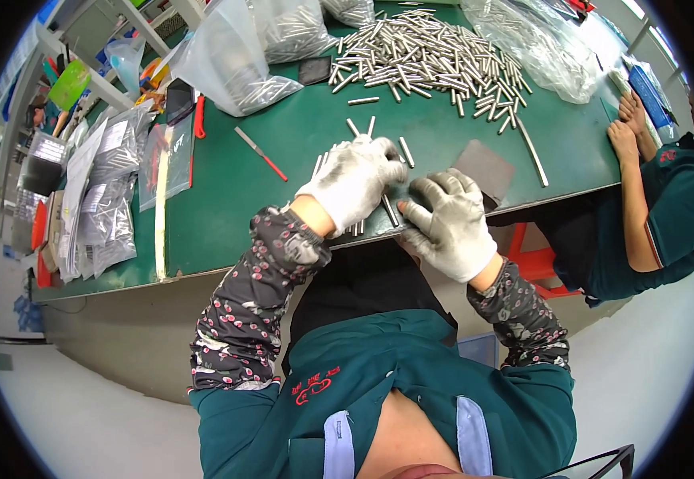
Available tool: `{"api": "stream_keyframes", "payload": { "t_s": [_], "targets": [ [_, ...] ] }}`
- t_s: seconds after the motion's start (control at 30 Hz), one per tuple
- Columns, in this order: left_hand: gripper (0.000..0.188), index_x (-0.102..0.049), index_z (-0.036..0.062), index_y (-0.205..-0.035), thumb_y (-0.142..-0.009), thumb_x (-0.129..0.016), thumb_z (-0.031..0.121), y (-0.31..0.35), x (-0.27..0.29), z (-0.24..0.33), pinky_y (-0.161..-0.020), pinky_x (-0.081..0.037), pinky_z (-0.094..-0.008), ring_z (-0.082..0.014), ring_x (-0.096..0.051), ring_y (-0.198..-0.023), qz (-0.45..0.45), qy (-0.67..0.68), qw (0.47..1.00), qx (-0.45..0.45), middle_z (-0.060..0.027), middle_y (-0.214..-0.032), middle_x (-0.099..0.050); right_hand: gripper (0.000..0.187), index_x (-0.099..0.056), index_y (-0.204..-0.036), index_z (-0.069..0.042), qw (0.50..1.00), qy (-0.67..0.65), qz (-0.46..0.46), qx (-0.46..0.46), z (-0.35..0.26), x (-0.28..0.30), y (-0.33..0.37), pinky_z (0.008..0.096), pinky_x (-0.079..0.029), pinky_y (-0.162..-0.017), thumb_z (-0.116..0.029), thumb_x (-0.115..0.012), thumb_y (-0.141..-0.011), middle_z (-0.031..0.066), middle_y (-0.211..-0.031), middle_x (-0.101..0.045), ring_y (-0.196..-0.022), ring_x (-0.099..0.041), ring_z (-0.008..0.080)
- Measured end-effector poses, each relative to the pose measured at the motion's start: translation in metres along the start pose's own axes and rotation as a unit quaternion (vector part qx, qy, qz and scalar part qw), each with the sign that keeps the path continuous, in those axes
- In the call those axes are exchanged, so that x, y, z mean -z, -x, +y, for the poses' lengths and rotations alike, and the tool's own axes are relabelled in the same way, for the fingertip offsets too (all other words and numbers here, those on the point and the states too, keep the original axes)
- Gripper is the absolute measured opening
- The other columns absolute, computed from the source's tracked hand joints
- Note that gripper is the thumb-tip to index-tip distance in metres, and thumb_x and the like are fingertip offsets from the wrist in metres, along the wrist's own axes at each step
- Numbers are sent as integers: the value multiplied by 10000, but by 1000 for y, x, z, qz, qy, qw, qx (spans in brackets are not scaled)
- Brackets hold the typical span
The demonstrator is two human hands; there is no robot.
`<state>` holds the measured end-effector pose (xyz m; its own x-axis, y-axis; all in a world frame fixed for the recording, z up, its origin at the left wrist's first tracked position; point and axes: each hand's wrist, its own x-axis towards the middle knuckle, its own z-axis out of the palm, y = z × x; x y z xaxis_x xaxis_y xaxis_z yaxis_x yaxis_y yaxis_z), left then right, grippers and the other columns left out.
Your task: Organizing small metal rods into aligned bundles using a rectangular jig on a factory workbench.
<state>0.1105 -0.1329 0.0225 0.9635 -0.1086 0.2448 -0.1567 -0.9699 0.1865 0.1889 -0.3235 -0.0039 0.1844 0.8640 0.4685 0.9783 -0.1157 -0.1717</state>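
White work gloves cover both hands at the table's near edge. My left hand [356,177] is closed, its fingers curled together; whatever they hold is hidden. Short metal pins stick out around this hand, including one pin [407,152] beyond its fingertips. Another metal pin [390,211] lies between the two hands, close to the right thumb. My right hand [449,217] has bent fingers drawn in toward the thumb, and I cannot make out anything in its grip. Behind it lies a flat grey-brown square sheet [484,171].
A large heap of metal pins [434,60] covers the far middle of the green table [227,199]. Clear bags [243,72] stand beside it. A red-handled file [260,153] and a metal strip [532,152] lie nearer. At right, a co-worker's hands [630,128] rest by the table.
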Motion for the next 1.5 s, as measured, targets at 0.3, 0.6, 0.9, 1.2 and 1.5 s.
{"api": "stream_keyframes", "payload": {
  "t_s": [0.3, 0.6, 0.9, 1.2, 1.5],
  "targets": [
    [528, -595, 42, -1120, -630, -773, 125, 105, 31, -4, -637, -491, -339, -231, -584, -677, 35, 110, 972, 203, -79, -754, -579, 386, -671, -992, -99, 998, -64, -10, 0, -23, -4, -7, 456, -397, -932, -285, -717, -656, 95, -1060, -601, -1044, -543, 298],
    [677, -569, 44, -1214, -621, -803, 271, 83, 16, -4, -709, -500, -379, -278, -609, -779, -37, 86, 980, 178, -111, -838, -609, 322, -657, -899, -79, 992, -120, 21, -29, -18, -21, -22, 442, -419, -882, -231, -735, -626, 72, -1020, -614, -1030, -552, 283],
    [557, -594, 41, -1135, -688, -776, 319, 92, 23, -5, -758, -501, -392, -315, -620, -844, 37, 105, 982, 151, -131, -900, -637, 307, -633, -904, -63, 990, -133, 45, -24, -23, -18, -26, 426, -398, -838, -213, -694, -645, 114, -981, -597, -950, -554, 316],
    [287, -613, 57, -1031, -746, -612, 20, 118, 84, -91, -831, -483, -400, -325, -588, -912, 175, -53, 948, 262, -119, -930, -614, 263, -622, -840, -33, 989, -136, 47, -38, -23, -12, -30, 428, -404, -814, -223, -673, -665, 123, -920, -608, -906, -571, 310],
    [341, -659, 203, -1123, -792, -616, 131, 147, 111, -240, -884, -484, -403, -329, -596, -998, 148, -249, 849, 443, -133, -1092, -612, 305, -591, -905, -47, 995, -73, 35, -51, -22, -19, -30, 456, -390, -759, -330, -595, -790, 135, -910, -585, -878, -559, 331]
  ]
}}
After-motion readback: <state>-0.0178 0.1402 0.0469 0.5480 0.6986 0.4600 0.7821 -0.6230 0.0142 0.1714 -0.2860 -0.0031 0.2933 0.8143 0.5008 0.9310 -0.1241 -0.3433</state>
